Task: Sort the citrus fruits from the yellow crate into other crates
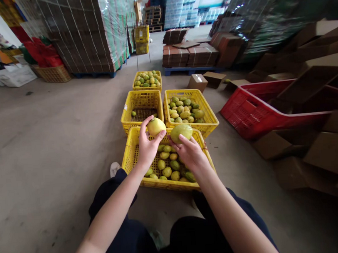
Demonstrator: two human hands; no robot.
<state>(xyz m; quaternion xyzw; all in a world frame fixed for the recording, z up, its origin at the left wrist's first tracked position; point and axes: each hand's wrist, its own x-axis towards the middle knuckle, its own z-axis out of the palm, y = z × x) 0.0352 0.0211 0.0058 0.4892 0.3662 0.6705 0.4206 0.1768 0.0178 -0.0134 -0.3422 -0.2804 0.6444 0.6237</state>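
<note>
A round yellow fruit is held between the thumb and fingers of my left hand. My right hand holds a larger, greener oval fruit from below, its thumb on the near side. Both hands are above the near yellow crate, with a small gap between the two fruits. Inside that crate lie several green and yellow fruits, mostly toward its middle and right.
Beyond stand a nearly bare yellow crate, a yellow crate of fruit and another filled one. A red crate and cardboard boxes are at the right. Wrapped pallet stacks stand farther back.
</note>
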